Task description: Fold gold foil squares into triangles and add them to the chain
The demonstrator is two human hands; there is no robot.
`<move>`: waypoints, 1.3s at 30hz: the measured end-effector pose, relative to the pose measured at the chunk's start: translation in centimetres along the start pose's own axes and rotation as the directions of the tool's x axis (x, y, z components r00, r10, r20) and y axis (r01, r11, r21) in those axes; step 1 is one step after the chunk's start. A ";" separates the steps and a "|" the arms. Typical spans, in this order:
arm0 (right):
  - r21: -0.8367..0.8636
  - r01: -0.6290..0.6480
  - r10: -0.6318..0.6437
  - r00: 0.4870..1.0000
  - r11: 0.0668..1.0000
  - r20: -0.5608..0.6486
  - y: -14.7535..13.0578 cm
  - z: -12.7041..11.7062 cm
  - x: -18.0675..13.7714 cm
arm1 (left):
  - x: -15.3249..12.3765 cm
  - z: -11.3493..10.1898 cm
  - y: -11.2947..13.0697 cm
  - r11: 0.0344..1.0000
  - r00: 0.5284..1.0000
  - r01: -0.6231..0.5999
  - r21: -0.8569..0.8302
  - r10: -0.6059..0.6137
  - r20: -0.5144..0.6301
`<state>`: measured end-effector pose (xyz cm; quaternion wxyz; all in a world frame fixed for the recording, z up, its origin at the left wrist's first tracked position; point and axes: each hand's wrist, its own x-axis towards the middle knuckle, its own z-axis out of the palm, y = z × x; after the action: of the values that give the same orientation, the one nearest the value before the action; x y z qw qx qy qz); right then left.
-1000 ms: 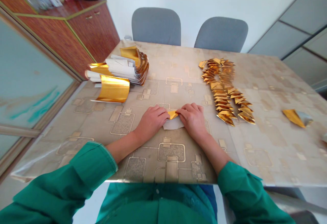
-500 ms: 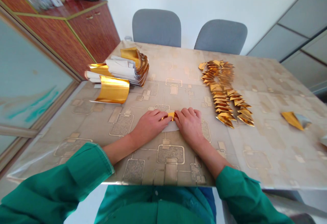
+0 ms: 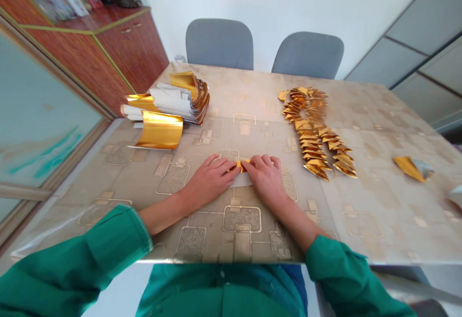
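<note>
My left hand and my right hand meet at the middle of the table, fingers pressed on a small folded piece of gold foil paper. Its white underside shows below my fingers, and they hide most of the gold face. Beyond my right hand lies a long chain of interlocked gold foil triangles. To the far left of my left hand stand a stack of folded white-backed foil strips and a curled gold foil sheet. A loose gold and silver foil piece lies at the right.
The table has a shiny patterned cover, and its near edge runs below my forearms. Two grey chairs stand beyond the far edge. A reddish wooden cabinet stands at the left, and a pale, unclear object sits at the right border.
My hands have moved closer together over the foil piece, and less of its gold shows. The whole view has tilted slightly, while the foil stack and chain stay in place on the table.
</note>
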<state>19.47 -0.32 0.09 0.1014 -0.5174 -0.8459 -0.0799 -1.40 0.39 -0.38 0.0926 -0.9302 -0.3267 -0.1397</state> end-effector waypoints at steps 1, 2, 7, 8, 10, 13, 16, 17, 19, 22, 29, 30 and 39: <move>-0.011 -0.029 0.029 1.000 1.000 0.000 0.2 0.0 0.0 | -0.1 0.0 -0.1 1.000 1.000 -0.008 -0.010 0.008 -0.005; -0.020 -0.054 0.054 0.999 0.998 0.001 0.4 0.0 -0.1 | -0.3 0.0 -0.2 1.000 1.000 -0.017 -0.021 0.017 -0.009; 0.003 -0.070 0.070 0.995 0.998 -0.064 1.3 -0.4 0.1 | -1.0 -0.4 -0.2 0.999 0.999 -0.021 -0.045 0.022 0.030; 0.020 -0.071 0.073 0.992 0.997 -0.104 1.4 -0.6 0.1 | -1.0 -0.6 -0.1 0.999 0.999 -0.010 -0.043 0.012 0.044; 0.070 -0.098 0.109 0.976 0.993 -0.187 1.6 -0.8 0.2 | -0.8 -0.8 0.3 0.999 0.998 0.011 -0.043 -0.008 0.068; 0.223 -0.074 0.131 0.959 0.972 -0.253 1.8 -1.0 0.2 | 0.0 -0.9 1.2 0.996 0.994 0.060 -0.060 -0.055 0.093; 0.408 0.068 0.016 0.980 0.910 -0.199 1.9 -0.7 0.1 | 0.8 -0.9 2.1 0.987 0.989 0.118 -0.112 -0.107 0.098; 0.445 0.096 -0.027 0.987 0.890 -0.160 2.0 -0.5 0.0 | 1.0 -0.9 2.3 0.983 0.988 0.128 -0.135 -0.115 0.098; 0.468 0.104 -0.074 0.994 0.878 -0.080 2.1 -0.4 -0.2 | 1.1 -1.0 2.1 0.974 0.990 0.122 -0.191 -0.104 0.099; 0.446 0.087 -0.096 0.995 0.891 -0.004 2.3 -0.5 -0.4 | 0.9 -1.1 0.8 0.950 0.995 0.046 -0.310 -0.015 0.100; 0.439 0.076 -0.114 0.992 0.895 0.062 2.8 -1.0 -0.5 | 1.3 -0.3 -2.9 0.914 0.977 -0.199 -0.354 0.214 0.004; 0.440 0.087 -0.122 0.991 0.894 0.053 2.7 -1.0 -0.5 | 1.5 -0.1 -3.0 0.917 0.973 -0.222 -0.331 0.231 -0.013; 0.421 0.184 -0.229 0.971 0.888 0.061 2.4 -1.8 -0.9 | 2.3 -0.4 -2.6 0.925 0.961 -0.268 -0.270 0.278 -0.001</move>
<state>22.14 -0.46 1.68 0.1530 -0.3949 -0.8981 0.1183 -1.43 3.65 0.91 -0.0215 -0.9729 -0.1737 -0.1508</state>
